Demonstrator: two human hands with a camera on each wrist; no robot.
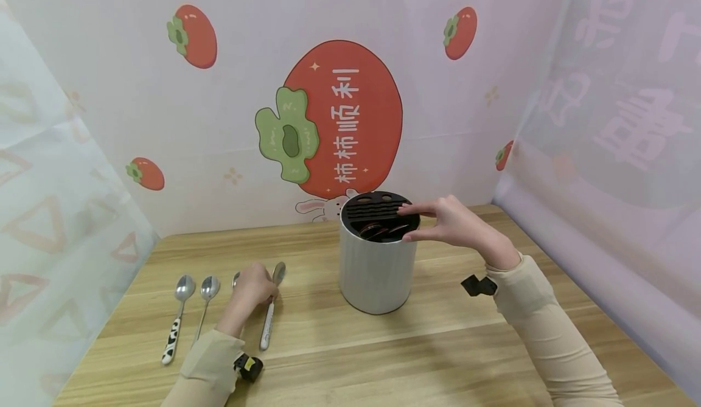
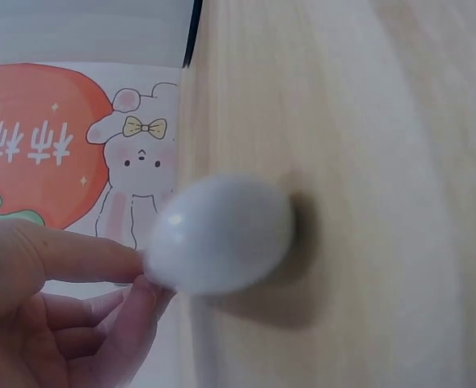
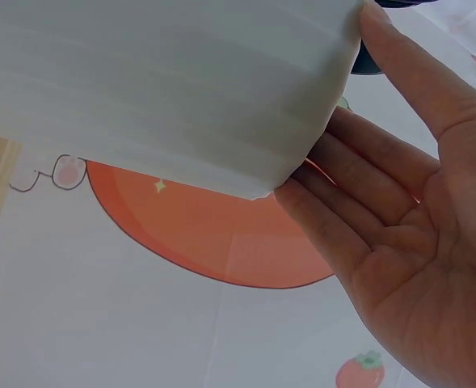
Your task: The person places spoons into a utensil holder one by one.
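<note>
My left hand (image 1: 254,285) pinches a metal spoon near its bowl (image 2: 221,234); in the head view the spoon's patterned handle (image 1: 267,328) slants down to the table. Another spoon (image 1: 235,278) is mostly hidden behind this hand. My right hand (image 1: 454,224) rests at the right side of a white cylindrical utensil holder (image 1: 378,273), thumb at the near rim and fingers over the slotted black top (image 1: 372,209). From the right wrist, its fingers (image 3: 334,218) look nearly straight against the holder. Dark curved pieces with coppery edges show in the top's front opening.
Two more spoons lie at the left: one with a black-and-white handle (image 1: 172,337), one with a thin metal stem (image 1: 209,288). The wooden table (image 1: 328,358) ends at a backdrop (image 1: 235,121) printed with persimmons, with cloth hanging at both sides.
</note>
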